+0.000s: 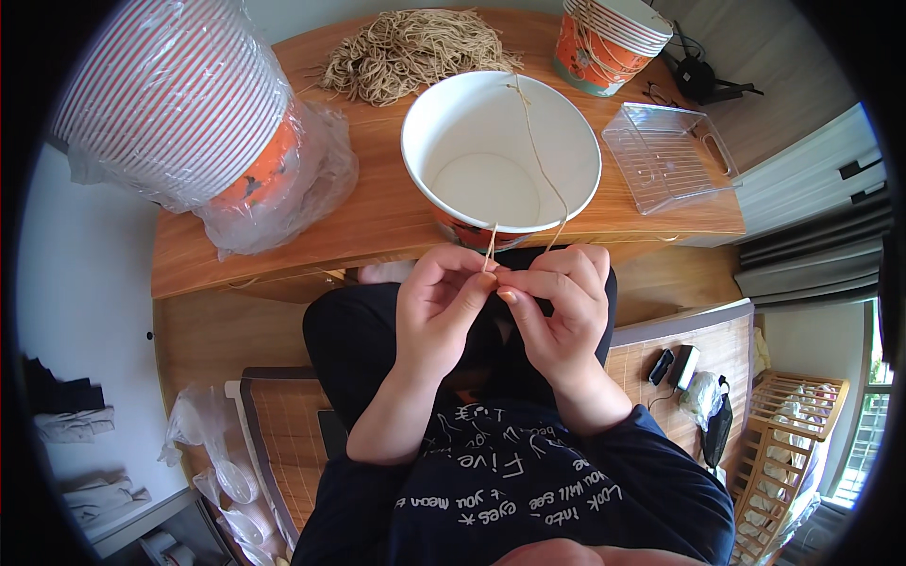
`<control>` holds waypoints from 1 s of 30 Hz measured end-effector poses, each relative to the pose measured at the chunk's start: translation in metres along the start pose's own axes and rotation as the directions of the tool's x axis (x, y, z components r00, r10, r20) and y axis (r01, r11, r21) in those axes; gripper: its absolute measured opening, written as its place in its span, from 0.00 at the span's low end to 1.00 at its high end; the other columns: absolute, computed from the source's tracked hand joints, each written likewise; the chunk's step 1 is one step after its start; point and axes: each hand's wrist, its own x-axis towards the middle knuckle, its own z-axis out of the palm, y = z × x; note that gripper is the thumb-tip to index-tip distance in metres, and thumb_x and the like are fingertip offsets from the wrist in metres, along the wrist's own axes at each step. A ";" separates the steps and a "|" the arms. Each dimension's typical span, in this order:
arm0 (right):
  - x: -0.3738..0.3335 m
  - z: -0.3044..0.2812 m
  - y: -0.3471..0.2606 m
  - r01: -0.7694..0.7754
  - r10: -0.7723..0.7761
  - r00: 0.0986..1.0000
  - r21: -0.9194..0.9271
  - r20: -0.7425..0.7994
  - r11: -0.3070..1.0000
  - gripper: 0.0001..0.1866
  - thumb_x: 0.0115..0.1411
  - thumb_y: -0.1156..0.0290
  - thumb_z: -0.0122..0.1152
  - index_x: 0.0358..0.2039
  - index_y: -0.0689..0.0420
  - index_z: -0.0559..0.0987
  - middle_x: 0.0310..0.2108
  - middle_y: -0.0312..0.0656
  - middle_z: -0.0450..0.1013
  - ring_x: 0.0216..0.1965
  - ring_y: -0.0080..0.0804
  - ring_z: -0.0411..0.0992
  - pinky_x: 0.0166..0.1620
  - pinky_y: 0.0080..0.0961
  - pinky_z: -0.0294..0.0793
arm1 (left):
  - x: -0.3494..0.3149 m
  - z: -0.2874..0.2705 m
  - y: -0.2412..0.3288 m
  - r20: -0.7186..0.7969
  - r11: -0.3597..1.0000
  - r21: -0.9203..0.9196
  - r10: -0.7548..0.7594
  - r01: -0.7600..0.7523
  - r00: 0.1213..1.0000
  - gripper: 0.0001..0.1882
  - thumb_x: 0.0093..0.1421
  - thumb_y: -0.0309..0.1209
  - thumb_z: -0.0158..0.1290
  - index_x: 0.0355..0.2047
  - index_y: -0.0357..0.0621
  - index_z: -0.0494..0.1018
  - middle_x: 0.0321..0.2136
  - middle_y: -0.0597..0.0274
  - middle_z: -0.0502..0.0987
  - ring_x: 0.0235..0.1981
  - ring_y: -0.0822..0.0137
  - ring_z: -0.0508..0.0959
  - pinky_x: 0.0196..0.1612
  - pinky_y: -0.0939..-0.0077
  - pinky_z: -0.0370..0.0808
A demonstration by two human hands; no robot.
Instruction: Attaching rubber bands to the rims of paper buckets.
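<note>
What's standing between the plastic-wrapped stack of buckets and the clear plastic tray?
In the head view, a single white-lined bucket stands between the wrapped stack and the clear tray.

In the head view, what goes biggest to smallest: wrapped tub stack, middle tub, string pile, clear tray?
1. Wrapped tub stack
2. Middle tub
3. String pile and clear tray: too alike to rank

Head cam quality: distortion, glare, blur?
Head view: fisheye bows the desk, corners go black; window at right is near blown out, upper-left plastic bag shows glare; left hand, right hand and string look reasonably sharp, no obvious motion blur.
</note>
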 end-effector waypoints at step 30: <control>0.025 -0.005 0.001 0.230 -0.229 0.973 -0.026 0.032 0.973 0.15 0.42 0.73 0.76 0.33 0.50 0.86 0.34 0.30 0.78 0.39 0.29 0.69 0.43 0.24 0.65 | 0.002 0.012 0.025 -0.067 0.801 0.556 0.310 -0.223 0.948 0.07 0.55 0.17 0.61 0.35 0.34 0.77 0.31 0.58 0.82 0.33 0.71 0.80 0.39 0.79 0.76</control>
